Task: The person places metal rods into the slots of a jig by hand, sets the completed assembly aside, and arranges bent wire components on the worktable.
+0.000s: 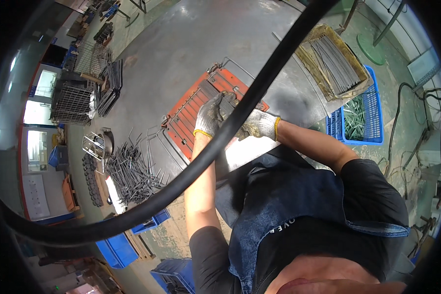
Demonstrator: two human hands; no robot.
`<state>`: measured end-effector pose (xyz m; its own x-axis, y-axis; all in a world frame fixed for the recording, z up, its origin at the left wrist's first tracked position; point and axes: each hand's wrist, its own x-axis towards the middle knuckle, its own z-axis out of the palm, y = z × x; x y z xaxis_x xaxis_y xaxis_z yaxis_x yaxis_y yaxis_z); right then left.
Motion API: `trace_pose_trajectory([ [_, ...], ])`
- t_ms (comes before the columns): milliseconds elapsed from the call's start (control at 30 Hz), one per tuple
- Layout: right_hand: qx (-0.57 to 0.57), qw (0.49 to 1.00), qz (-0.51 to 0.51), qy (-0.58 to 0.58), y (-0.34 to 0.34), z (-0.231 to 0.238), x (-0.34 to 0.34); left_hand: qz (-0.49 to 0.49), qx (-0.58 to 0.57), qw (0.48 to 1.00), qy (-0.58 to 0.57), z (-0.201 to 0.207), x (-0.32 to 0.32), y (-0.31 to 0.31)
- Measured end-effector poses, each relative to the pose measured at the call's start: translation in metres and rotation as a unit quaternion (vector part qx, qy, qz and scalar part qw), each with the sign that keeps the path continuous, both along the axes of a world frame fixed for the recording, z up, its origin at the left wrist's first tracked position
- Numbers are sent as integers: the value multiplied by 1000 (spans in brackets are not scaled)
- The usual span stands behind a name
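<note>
My left hand, in a grey-coated white knit glove, is closed round a small bundle of thin metal rods. My right hand, gloved the same way, is closed at the near end of that bundle; the black cable crossing the view hides part of it. Both hands are above the near side of an orange jig plate. Wires lie in rows across the plate, and bent wire frames stick out at its far and left edges.
The jig rests on a large grey metal table. At left lies a pile of bent metal rods. A yellowish box of straight rods stands at right, beside a blue crate of greenish pieces. A thick black cable cuts across the view.
</note>
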<state>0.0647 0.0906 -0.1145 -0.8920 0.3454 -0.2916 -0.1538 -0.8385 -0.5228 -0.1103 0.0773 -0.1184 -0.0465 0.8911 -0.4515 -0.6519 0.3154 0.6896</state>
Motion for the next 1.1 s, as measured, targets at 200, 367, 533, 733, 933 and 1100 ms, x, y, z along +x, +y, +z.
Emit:
trace_pose_trajectory([
  [200,93,995,-4,-46,-4,20,4,-17,-98,971,216,-14,-24,4],
  [367,84,993,0,-80,0,15,11,-174,-217,800,532,65,15,4],
  [533,88,994,-36,-55,-1,8,7,-122,72,497,856,35,7,7],
  [733,269,956,-115,30,-35,5,17,-92,181,418,885,11,2,8],
  [933,313,894,-60,-316,-22,70,86,-19,200,398,895,17,22,9],
  [1100,541,710,-367,-264,54,5,39,-79,277,397,871,5,12,7],
])
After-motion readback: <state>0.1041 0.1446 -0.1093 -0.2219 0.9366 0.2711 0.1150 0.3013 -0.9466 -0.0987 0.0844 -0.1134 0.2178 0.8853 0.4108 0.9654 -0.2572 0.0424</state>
